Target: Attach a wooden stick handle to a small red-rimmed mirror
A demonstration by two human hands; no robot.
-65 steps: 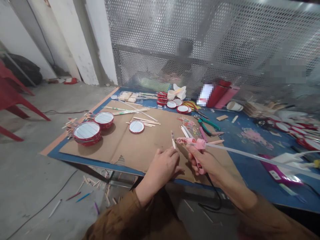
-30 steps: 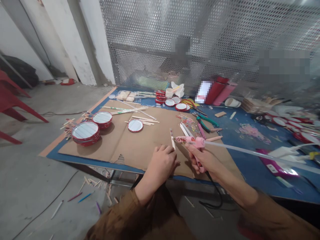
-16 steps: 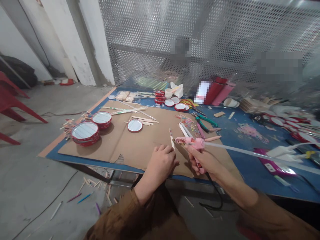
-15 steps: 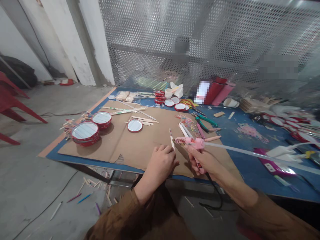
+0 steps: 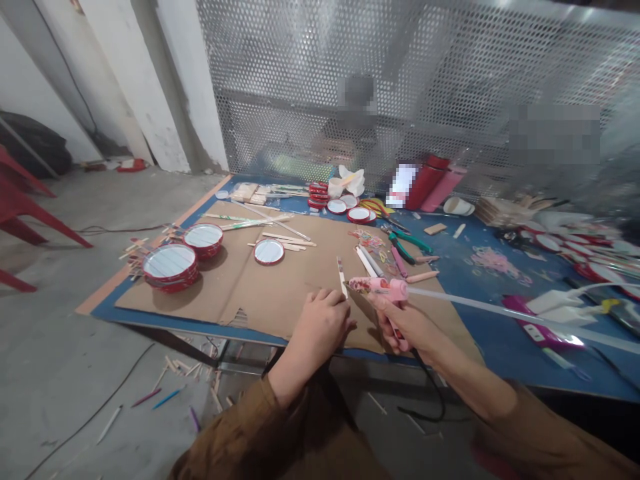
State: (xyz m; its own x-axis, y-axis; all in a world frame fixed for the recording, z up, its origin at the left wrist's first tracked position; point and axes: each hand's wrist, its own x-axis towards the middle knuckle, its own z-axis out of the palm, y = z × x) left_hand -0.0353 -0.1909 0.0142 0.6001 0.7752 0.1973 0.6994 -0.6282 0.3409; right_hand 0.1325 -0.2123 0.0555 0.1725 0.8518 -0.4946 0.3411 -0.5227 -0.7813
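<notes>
Wrapped around the handle of a pink hot glue gun is my right hand. A long clear glue stick sticks out of the gun's back end, and the nozzle points left at a thin pale stick. My left hand is closed on the near end of that stick, over the cardboard sheet; its fingertips are partly hidden. Left of the hands, a round white disc with a red rim lies beside several flat wooden sticks.
Small red drums stand at the table's left. Pliers, markers and rubber bands lie beyond the gun. On the right is a purple power strip with plugs. Red bottles lean against a perforated metal panel.
Almost nothing differs. The glue gun's nozzle stays by the stick, with a very slight shift of the gun and the camera view.
</notes>
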